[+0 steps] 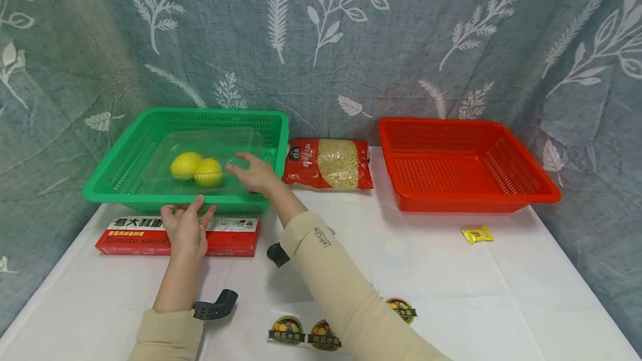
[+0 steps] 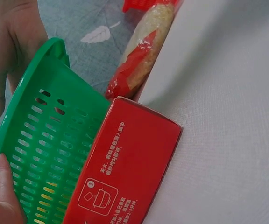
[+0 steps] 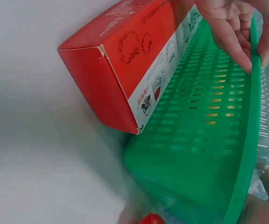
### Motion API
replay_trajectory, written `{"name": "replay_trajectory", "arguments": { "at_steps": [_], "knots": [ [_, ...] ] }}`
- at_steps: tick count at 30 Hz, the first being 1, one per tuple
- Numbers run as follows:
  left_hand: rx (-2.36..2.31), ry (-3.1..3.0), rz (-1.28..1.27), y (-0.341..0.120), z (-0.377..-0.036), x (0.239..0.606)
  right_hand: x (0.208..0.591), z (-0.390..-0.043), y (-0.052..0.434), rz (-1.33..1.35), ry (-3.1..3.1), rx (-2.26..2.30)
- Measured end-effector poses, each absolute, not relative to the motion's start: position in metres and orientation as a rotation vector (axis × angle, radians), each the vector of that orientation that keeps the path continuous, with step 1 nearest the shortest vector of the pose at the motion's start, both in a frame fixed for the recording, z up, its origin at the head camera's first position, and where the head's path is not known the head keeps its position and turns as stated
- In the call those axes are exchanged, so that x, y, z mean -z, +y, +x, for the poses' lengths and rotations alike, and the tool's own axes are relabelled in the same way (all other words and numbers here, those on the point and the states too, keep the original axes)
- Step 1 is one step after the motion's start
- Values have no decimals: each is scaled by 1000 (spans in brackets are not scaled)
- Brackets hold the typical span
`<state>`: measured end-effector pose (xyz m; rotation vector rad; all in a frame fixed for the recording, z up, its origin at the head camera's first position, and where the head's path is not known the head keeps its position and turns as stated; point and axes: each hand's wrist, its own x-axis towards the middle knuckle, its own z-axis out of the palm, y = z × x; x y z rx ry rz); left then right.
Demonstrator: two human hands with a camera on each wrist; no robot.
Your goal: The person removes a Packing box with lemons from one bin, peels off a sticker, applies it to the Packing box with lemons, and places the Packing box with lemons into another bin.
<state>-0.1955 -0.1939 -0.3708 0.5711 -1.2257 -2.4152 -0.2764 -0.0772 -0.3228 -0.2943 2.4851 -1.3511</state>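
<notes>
A green basket (image 1: 150,200) stands at the back left with a clear plastic tray (image 1: 220,144) inside it. Two yellow lemons (image 1: 185,165) (image 1: 208,172) lie in the tray. My left hand (image 1: 186,230) reaches up to the basket's front rim, its fairly straight fingers (image 3: 232,28) resting over the edge (image 2: 1,196). My right hand (image 1: 253,171) hovers over the basket's front right corner with fingers spread, by the tray's edge, holding nothing. A red tomato-sauce box (image 1: 236,238) lies flat against the basket's front wall (image 2: 46,116) (image 3: 200,154).
A red bag of pasta (image 1: 328,163) lies between the green basket and an empty red basket (image 1: 471,166) at the back right. A small yellow packet (image 1: 477,234) sits before the red basket. Round stickers (image 1: 287,330) lie near the white table's front edge.
</notes>
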Motion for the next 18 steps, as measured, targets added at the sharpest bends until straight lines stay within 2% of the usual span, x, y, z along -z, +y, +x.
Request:
{"name": "replay_trajectory", "arguments": {
  "at_steps": [12,18],
  "knots": [
    [2427,-1208,545,-193,-194,372,325,-274,-76,-243,2519,1458],
    [2360,-1279,542,-194,-194,376,326,-274,-79,-116,2377,1655]
  ]
}}
